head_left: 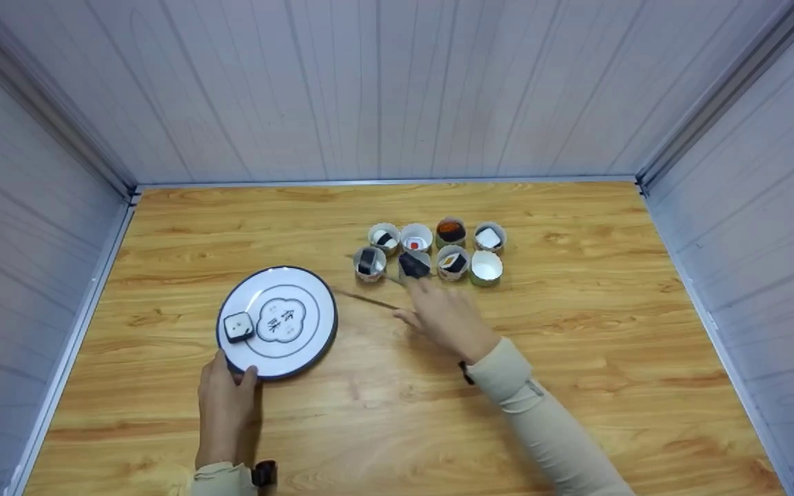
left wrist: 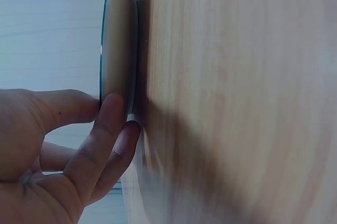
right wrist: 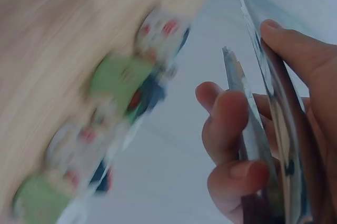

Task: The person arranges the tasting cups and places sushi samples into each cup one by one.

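My left hand (head_left: 223,403) grips the near left rim of a white plate (head_left: 311,337) with a dark blue edge; the left wrist view shows the fingers (left wrist: 95,155) at the rim and underside. A white block with a dark band (head_left: 238,326), like a toy sushi piece, sits on the plate's left side. My right hand (head_left: 449,317) holds metal tongs (right wrist: 279,124), their two arms apart at the tips and nothing visible between them. In the head view the tongs point left toward the plate, in front of the paper cups.
Two rows of small paper cups stand beyond my right hand. They include a cup with a dark piece (head_left: 414,264), one with an orange-topped piece (head_left: 451,231), and a white-lined one (head_left: 486,267). Pale panel walls (head_left: 383,89) enclose the wooden table (head_left: 576,303) at the back and sides.
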The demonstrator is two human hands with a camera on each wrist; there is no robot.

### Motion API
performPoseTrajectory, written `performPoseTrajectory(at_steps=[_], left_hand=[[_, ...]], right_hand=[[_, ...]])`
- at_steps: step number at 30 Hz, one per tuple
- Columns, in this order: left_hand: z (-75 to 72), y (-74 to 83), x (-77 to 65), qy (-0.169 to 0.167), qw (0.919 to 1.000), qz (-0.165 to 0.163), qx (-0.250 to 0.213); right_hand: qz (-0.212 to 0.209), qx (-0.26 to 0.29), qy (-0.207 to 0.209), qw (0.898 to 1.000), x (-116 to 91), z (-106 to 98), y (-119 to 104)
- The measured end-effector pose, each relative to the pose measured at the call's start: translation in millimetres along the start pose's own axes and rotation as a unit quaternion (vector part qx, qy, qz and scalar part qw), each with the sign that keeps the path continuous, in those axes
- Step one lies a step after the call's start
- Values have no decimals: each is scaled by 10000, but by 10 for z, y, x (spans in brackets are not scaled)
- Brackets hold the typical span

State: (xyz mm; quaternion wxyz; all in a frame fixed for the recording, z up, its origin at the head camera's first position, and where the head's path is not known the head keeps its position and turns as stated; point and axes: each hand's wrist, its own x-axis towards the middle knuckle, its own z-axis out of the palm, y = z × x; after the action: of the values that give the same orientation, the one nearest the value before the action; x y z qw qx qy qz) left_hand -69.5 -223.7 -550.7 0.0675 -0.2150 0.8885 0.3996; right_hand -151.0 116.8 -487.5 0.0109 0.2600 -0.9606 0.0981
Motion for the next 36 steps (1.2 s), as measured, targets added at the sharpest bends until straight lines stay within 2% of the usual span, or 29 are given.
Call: performPoseTrajectory(at_steps=[8,12,19,28,36], left_hand=[[2,9,13,-9,10000,-25,3],[1,1,16,-33,10000,-44,20],[8,-15,20,-86,9998,-138,99],[-8,-26,-4,-11,10000,-6,91],[-3,-13,-1,-38,9999,14,108]], right_hand=[[-640,-191,-365,9971,434,184,-492],[-913,-156,-531,9943,571,292,-705],[-1057,-208,-794,9910,726,438,-996],[-1103,-144,-725,9912,795,600,-1079],[-954,19,-1043,9900,773,632,-1106]])
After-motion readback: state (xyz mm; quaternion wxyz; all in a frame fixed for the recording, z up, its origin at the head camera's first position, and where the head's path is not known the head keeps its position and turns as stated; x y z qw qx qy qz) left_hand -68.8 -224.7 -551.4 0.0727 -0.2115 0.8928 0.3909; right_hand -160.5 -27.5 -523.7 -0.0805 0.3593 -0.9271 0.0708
